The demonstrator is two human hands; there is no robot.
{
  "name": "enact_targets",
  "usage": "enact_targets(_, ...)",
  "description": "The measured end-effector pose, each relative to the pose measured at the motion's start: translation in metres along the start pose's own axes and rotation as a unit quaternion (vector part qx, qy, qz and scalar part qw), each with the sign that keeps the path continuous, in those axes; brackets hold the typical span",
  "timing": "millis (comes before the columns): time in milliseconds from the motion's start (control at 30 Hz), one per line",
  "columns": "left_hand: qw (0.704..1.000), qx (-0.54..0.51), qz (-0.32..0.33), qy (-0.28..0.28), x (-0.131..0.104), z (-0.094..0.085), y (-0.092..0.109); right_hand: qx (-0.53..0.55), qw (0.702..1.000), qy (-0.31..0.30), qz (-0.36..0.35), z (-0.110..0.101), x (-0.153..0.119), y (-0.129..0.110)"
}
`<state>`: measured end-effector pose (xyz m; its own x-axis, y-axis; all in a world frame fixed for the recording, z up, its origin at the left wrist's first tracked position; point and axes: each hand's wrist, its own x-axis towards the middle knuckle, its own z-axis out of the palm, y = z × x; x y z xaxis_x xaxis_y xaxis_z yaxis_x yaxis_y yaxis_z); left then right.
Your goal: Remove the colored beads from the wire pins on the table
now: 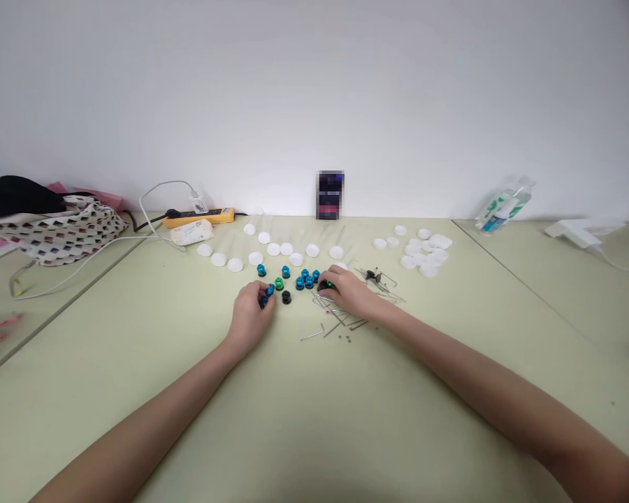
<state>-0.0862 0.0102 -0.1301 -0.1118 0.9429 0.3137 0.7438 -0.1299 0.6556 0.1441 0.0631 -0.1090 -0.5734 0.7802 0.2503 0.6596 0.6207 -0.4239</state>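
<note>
My left hand (pixel 251 313) is closed around blue knob-like pieces (pixel 270 289), at the left of a loose group of small parts. My right hand (pixel 344 290) has its fingers closed on a black piece (pixel 323 286), with a green piece (pixel 330 284) beside it, partly hidden by the fingers. Between the hands are a green piece (pixel 279 283), a black piece (pixel 286 297) and several blue pieces (pixel 305 279). Thin bent metal rods (pixel 335 325) lie scattered under and around my right hand.
White round caps, some on clear tubes, line the back (pixel 273 249); more caps (pixel 424 255) lie at right. A phone (pixel 330 195) leans on the wall. A yellow power strip (pixel 210 217), patterned cloth (pixel 63 234) and clear plastic bag (pixel 504 206) stand farther out.
</note>
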Motion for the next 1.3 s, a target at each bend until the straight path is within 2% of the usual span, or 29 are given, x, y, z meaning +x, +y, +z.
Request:
enact_targets(100,1.000,-0.007,0.005,0.010,0.001,0.001,-0.001,0.065,0.996,0.054,0.001,-0.005,-0.002,-0.001)
enact_targets(200,1.000,-0.016,0.005,0.018,0.002,0.002,-0.003,0.174,0.977,0.099,0.069,-0.016,-0.011,-0.009)
enact_targets(267,1.000,-0.022,0.008,0.018,0.002,0.002,-0.003,0.311,0.936,0.084,0.141,-0.022,-0.022,-0.017)
enact_targets(333,0.999,-0.026,0.012,0.013,0.002,0.002,-0.003,0.447,0.874,0.058,0.184,-0.026,-0.037,-0.025)
enact_targets(400,1.000,-0.025,0.010,0.004,0.002,0.002,-0.002,0.529,0.822,0.026,0.208,-0.025,-0.055,-0.034)
enact_targets(467,1.000,-0.025,-0.001,-0.004,0.002,0.002,-0.001,0.566,0.792,0.007,0.230,-0.021,-0.070,-0.040)
enact_targets(567,0.999,-0.034,-0.025,-0.004,0.001,0.001,0.001,0.587,0.772,-0.006,0.244,-0.012,-0.084,-0.043)
enact_targets(700,0.996,-0.064,-0.057,-0.002,0.000,-0.002,0.004,0.607,0.756,-0.009,0.246,-0.007,-0.085,-0.041)
enact_targets(833,0.999,-0.031,-0.018,0.028,-0.001,-0.005,0.011,0.624,0.742,-0.020,0.243,-0.009,-0.082,-0.038)
enact_targets(933,0.994,0.015,0.068,0.081,-0.010,-0.006,0.021,0.624,0.745,-0.030,0.236,-0.008,-0.082,-0.037)
enact_targets(967,0.992,0.006,0.101,0.081,-0.016,-0.006,0.026,0.618,0.751,-0.030,0.232,-0.007,-0.082,-0.037)
enact_targets(1033,0.985,-0.067,0.155,0.027,-0.031,-0.004,0.039,0.590,0.776,-0.031,0.221,-0.004,-0.083,-0.038)
enact_targets(1067,0.981,-0.117,0.151,-0.025,-0.039,-0.003,0.046,0.566,0.797,-0.026,0.212,-0.002,-0.084,-0.039)
enact_targets(1133,0.957,-0.232,0.079,-0.156,-0.055,0.000,0.061,0.491,0.852,-0.001,0.180,0.002,-0.087,-0.042)
enact_targets(1167,0.930,-0.294,0.024,-0.217,-0.062,0.001,0.068,0.444,0.882,0.021,0.154,0.003,-0.089,-0.044)
enact_targets(1233,0.863,-0.395,-0.069,-0.307,-0.072,0.005,0.079,0.349,0.930,0.078,0.085,0.006,-0.093,-0.047)
enact_targets(1300,0.795,-0.475,-0.120,-0.357,-0.077,0.009,0.085,0.277,0.954,0.117,0.012,0.008,-0.097,-0.050)
